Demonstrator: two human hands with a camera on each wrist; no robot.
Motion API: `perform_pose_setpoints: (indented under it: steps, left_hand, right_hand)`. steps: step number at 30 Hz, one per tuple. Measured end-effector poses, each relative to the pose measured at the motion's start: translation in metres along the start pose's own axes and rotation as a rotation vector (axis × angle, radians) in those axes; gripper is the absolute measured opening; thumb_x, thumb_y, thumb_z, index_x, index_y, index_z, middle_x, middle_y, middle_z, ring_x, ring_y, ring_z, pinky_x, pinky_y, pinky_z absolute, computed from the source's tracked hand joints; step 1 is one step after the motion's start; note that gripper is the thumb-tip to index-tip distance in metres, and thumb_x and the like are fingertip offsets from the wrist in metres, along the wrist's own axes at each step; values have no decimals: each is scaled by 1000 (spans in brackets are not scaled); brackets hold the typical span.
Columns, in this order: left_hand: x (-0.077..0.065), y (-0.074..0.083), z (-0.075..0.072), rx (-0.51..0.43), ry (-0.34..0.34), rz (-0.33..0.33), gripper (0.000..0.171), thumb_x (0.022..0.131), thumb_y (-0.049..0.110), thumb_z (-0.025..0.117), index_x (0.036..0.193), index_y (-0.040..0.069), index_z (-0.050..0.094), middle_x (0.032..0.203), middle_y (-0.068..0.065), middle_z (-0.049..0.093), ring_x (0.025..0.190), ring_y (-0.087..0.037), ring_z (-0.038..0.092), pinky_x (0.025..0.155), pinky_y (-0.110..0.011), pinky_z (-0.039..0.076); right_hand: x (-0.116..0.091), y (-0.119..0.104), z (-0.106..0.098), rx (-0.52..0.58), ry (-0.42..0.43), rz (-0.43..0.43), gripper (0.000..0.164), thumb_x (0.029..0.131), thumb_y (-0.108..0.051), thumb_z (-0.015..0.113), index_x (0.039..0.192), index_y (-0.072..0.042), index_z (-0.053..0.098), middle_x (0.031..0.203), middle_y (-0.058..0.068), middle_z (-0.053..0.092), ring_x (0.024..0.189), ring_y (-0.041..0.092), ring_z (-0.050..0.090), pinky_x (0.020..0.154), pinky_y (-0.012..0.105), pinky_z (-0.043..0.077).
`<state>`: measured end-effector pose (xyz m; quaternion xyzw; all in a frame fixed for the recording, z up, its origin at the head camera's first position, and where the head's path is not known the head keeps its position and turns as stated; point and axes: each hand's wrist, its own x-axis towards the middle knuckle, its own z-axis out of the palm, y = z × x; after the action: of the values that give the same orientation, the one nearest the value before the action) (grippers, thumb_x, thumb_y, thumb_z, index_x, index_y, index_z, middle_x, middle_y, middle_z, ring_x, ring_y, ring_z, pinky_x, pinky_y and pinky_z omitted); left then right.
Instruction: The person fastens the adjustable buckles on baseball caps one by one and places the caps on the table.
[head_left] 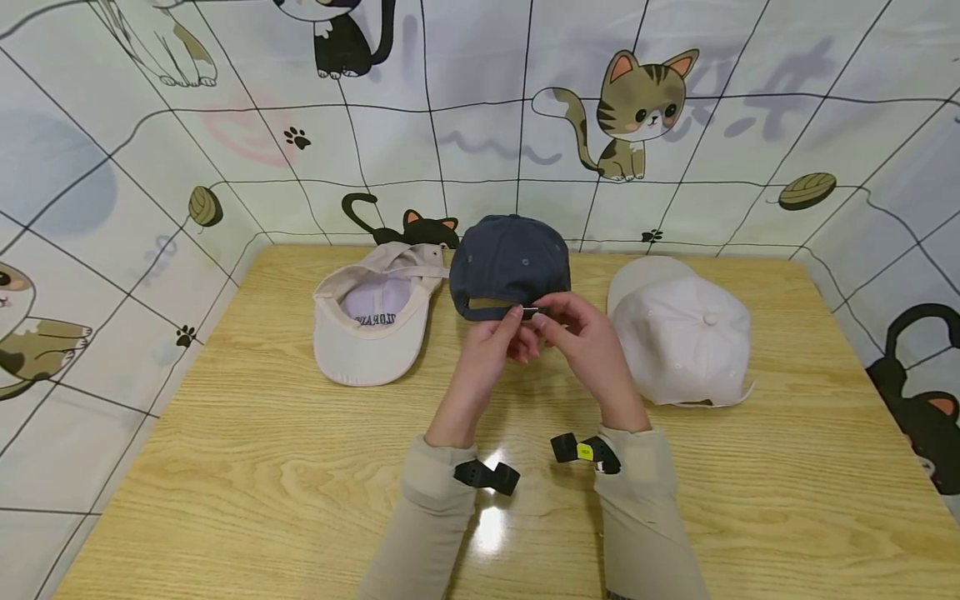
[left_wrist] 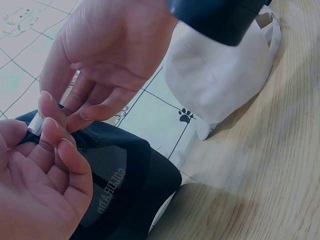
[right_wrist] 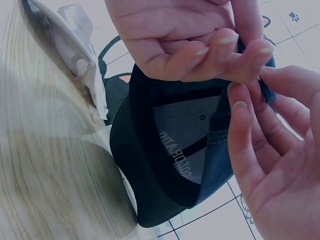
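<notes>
Side by side, your left hand [head_left: 491,343] and right hand [head_left: 591,343] both pinch the rear strap [head_left: 484,314] of the navy baseball cap [head_left: 512,265] at its metal buckle [head_left: 531,311], strap running nine to three, crown [head_left: 510,240] at twelve o'clock, neither hand nearer!

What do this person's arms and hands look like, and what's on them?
Beige long sleeves cover the forearms. The left hand and right hand wear no gloves, and no rings show. At each wrist is a black strap with a black block; the right strap bears a yellow-green label.
</notes>
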<state>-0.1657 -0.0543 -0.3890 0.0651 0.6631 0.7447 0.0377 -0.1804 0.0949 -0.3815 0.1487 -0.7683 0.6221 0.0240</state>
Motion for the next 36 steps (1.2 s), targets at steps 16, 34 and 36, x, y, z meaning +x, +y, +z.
perform_pose_setpoints:
  steps: [16, 34, 36]
  left_hand:
    - [-1, -2, 0, -41, 29, 20, 49, 95, 37, 41, 70, -2, 59, 60, -6, 56, 55, -18, 49, 55, -32, 43]
    - [3, -6, -2, -81, 154, 53, 26, 85, 30, 62, 90, 4, 63, 73, -10, 55, 67, -29, 49, 63, -43, 42]
    - [3, -6, -2, -78, 157, 66, 26, 84, 30, 63, 95, 7, 64, 77, -8, 58, 74, -36, 50, 63, -44, 41]
  right_hand:
    - [-8, -31, 6, -90, -30, -11, 27, 83, -13, 65, 109, -8, 60, 97, 10, 62, 84, 21, 56, 67, 27, 47]
    - [-8, -26, 8, -62, 13, -48, 23, 87, -15, 59, 107, -6, 59, 86, 12, 60, 71, 29, 56, 63, 34, 48]
    - [-8, -26, 8, -58, 15, -44, 22, 87, -15, 59, 106, -5, 58, 86, 13, 60, 71, 25, 57, 63, 34, 49]
